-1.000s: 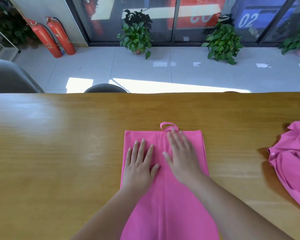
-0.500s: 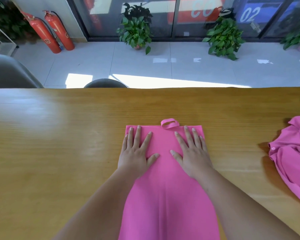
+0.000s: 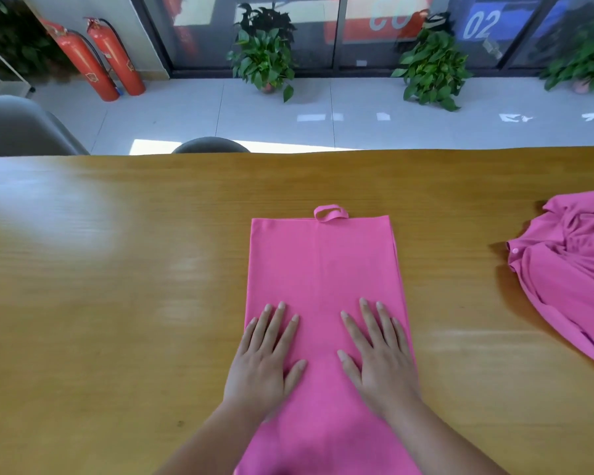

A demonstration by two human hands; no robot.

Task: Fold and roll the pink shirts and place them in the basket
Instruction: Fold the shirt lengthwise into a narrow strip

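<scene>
my left hand [image 3: 263, 365] and right hand [image 3: 379, 363] slid back from top edge toward me, fingers flat, spread, gripping nothing. folded shirt [image 3: 323, 286] mid table [image 3: 117, 303], smoothed, likely ready to roll. second shirt [image 3: 570, 272] waits right.

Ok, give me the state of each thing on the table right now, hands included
Folded shirt: flat long strip, not rolled.
Second shirt: crumpled, unfolded, at the table's right edge.
Left hand: open, palm flat on the strip.
Right hand: open, palm flat on the strip.
</scene>
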